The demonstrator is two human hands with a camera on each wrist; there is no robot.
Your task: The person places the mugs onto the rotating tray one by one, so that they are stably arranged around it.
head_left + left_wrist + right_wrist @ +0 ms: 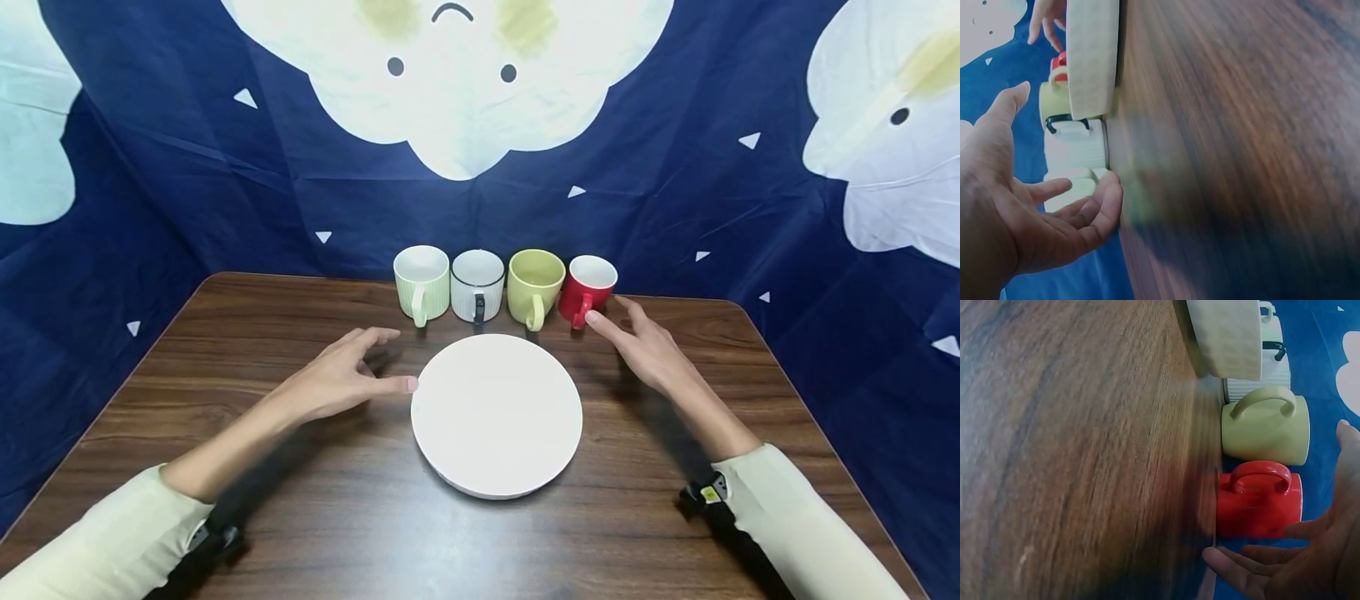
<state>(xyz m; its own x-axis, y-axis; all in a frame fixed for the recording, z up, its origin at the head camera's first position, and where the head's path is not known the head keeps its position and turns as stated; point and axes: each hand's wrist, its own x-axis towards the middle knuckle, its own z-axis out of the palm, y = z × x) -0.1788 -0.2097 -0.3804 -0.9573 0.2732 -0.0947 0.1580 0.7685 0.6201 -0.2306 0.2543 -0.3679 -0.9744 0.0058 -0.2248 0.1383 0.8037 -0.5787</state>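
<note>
A row of mugs stands near the table's far edge, handles toward me: a pale green ribbed mug (422, 279), a white mug (477, 279) with a black rim and handle, a yellow-green mug (534, 279) and a red mug (588, 287). In front of them sits a round white disc (497, 412). My left hand (337, 379) is spread at the disc's left, its thumb tip right at the rim. Beside the red mug is my right hand (645, 337), thumb overlapping the handle's side in the head view. In the right wrist view, its fingers (1241, 565) extend past the red mug's side.
The brown wooden table (247, 350) has rounded far corners. Behind and beside it hangs a dark blue cloth (375, 200) printed with white clouds and small triangles. Dark wrist cameras (708, 492) sit at both light sleeves.
</note>
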